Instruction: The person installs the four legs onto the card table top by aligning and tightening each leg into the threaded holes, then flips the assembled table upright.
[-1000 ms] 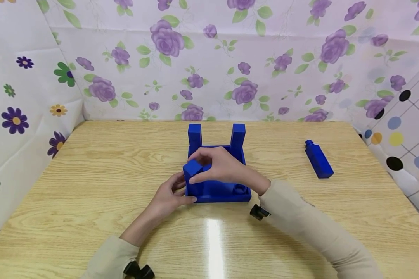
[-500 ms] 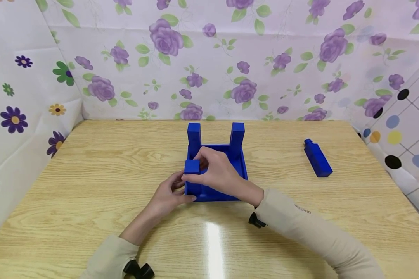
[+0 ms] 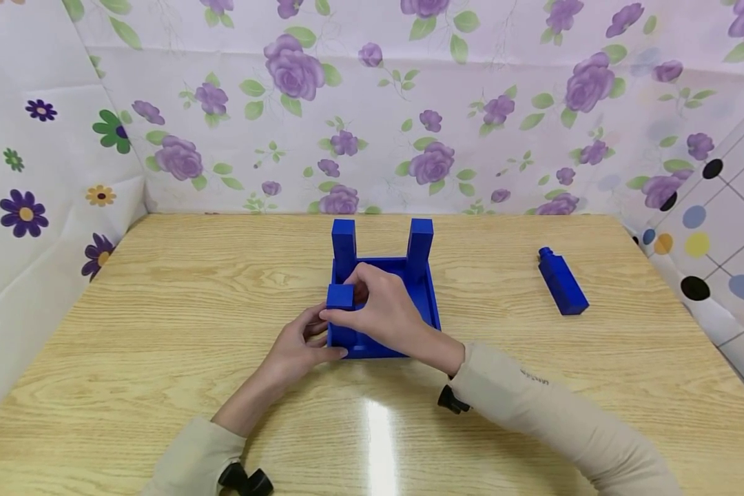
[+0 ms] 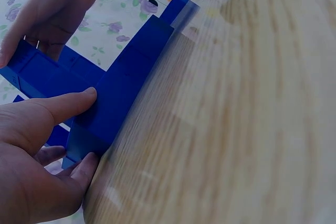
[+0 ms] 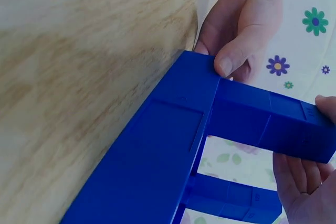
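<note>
A blue square tabletop piece (image 3: 378, 353) with raised rims lies in the middle of the table, two blue legs (image 3: 344, 244) (image 3: 419, 244) standing at its far corners. At the near left corner stands a third leg (image 3: 340, 296), upright; my right hand (image 3: 384, 306) pinches its upper part between thumb and fingers. My left hand (image 3: 299, 348) grips that same corner of the tabletop piece, its thumb (image 4: 79, 100) on the front side in the left wrist view. The right wrist view shows the gripped leg (image 5: 262, 119) meeting the corner squarely. The near right corner is hidden behind my right hand.
A loose blue leg (image 3: 563, 281) with a threaded end lies on the wooden table (image 3: 161, 310) to the right. Behind the table hangs a flowered cloth (image 3: 359, 103), with patterned cloths at both sides.
The gripped leg has turned from an angled position until its top lines up with the tabletop piece. My right hand has turned with it, its wrist coming slightly nearer. The left hand holds still.
</note>
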Available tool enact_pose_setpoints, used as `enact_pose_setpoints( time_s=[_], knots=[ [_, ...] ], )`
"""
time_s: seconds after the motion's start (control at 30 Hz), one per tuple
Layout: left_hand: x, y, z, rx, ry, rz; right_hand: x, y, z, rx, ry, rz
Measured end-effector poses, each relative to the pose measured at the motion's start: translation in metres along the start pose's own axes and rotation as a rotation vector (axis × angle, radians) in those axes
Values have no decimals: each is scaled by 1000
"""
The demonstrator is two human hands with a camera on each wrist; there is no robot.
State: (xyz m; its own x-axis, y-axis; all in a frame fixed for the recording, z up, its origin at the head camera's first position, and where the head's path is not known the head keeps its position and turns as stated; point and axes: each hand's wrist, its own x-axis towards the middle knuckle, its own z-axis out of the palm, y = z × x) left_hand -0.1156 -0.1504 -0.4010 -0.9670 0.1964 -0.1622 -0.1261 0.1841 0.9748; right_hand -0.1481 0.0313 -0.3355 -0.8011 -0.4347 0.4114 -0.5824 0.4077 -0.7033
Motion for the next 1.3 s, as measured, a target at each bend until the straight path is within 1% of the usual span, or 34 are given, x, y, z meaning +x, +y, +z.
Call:
enact_pose_setpoints(
  time_s=[0.13,0.37,0.53,0.63,0.73,0.87,0.97,1.03,1.07,1.13,1.3],
  knots=[
    [0,0,1,2,-1,0,-1,-2,1,12,7,42],
    [0,0,0,-14,-7,16,-1,-9,1,-16,1,116],
    [-1,0,0,-18,-11,25,0,-12,0,-27,-16,139],
    [-1,0,0,-9,-8,15,0,-13,-3,-35,-45,142],
    [0,-1,1,-16,-6,6,0,-13,-9,-46,-81,110],
    [1,0,1,-37,-10,9,-4,-7,-20,-32,-103,8],
    [2,0,1,-51,-8,14,-9,2,-32,-15,-77,-70],
    [1,1,1,-56,-6,14,-12,10,-41,-10,-45,-93],
    [1,1,1,-59,-6,12,-13,14,-46,-9,-29,-93],
    [1,1,1,-61,-5,14,-18,23,-58,-7,-6,-65],
    [1,0,1,-66,-4,18,-31,43,-88,-44,38,83]
  ],
)
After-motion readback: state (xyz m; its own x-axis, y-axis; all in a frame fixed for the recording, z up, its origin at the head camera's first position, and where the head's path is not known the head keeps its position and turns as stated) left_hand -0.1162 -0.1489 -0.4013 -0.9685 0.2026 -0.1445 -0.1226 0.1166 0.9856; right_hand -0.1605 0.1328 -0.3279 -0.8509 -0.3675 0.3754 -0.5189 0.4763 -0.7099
